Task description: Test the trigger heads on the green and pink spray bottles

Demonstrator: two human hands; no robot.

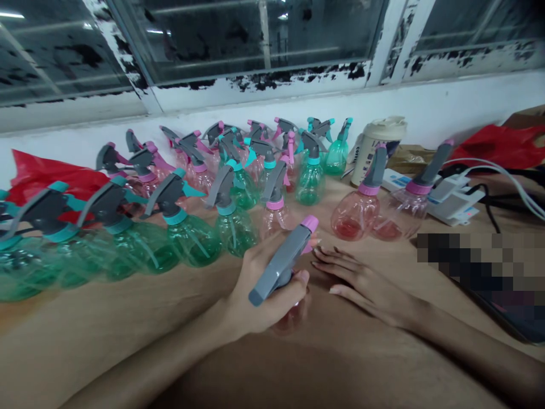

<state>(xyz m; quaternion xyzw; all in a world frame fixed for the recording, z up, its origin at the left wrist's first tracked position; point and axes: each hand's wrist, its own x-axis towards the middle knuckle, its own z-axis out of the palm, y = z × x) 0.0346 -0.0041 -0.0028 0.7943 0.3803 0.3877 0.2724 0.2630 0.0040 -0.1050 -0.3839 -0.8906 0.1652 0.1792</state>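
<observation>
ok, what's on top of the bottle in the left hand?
A grey spray head with a pink nozzle tip sits on the bottle. Where the two join can't be seen: the left hand covers it.

"What does the left hand (260,312) hold?"
"A pink spray bottle (280,262), mid-frame, its pink nozzle (310,222) pointing toward the upper right."
"And the right hand (369,287)?"
"It lies palm-down on the table (170,307), right of centre, just beside that bottle."
"What else?"
"Green spray bottles (195,244) across the left (pink ones (201,180) stand behind), and a lidded cup (371,149) at upper right."
</observation>
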